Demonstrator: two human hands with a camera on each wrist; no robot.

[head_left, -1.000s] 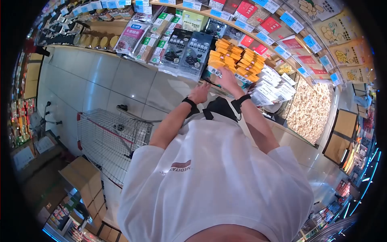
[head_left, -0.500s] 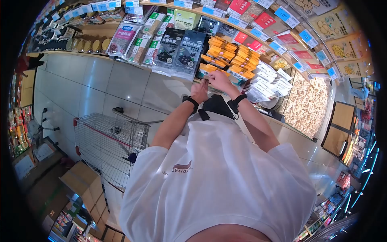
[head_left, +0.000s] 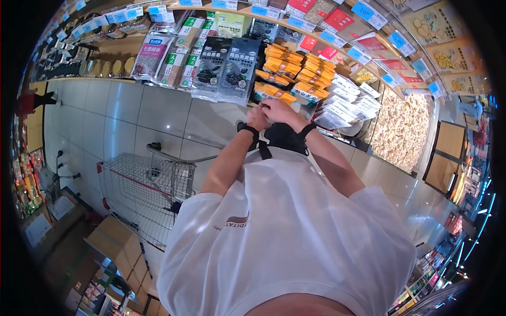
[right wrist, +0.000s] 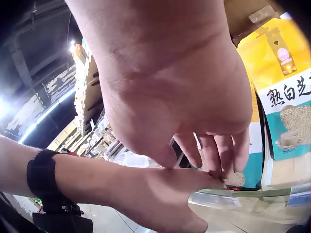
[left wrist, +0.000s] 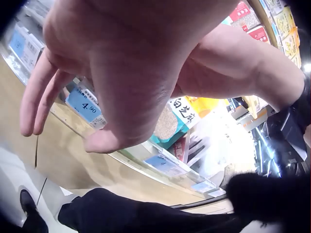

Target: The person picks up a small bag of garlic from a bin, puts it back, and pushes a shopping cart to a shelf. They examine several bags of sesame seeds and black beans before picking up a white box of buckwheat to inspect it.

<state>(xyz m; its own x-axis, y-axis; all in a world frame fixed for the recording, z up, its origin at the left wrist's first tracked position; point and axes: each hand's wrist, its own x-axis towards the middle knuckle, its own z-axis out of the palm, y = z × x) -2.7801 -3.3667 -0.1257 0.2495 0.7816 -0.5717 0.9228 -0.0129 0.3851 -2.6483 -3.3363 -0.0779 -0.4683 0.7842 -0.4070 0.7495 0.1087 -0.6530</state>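
Both bare hands meet at the shelf's front edge, below the stacked yellow-and-teal bags of white sesame (head_left: 279,92). My left hand (left wrist: 116,73) has its fingers stretched downward over the shelf front, beside a blue price tag (left wrist: 85,104), with no item visible in it. My right hand (right wrist: 184,92) overlaps it from above, the thumb right at the left hand (right wrist: 146,191). Its fingers (right wrist: 223,150) hang fairly straight in front of the lower part of one sesame bag (right wrist: 255,150). Another sesame bag (right wrist: 289,92) stands upright beside them.
Black bags (head_left: 237,71) lie left of the sesame bags, white packets (head_left: 345,105) to the right. Beyond these is a bin of pale dried pieces (head_left: 403,131). A wire shopping cart (head_left: 147,195) stands at the left on the tiled floor (head_left: 121,110).
My right hand has drawn back from the yellow bags toward the body and down to the left hand at the shelf edge. The left hand has shifted only slightly.
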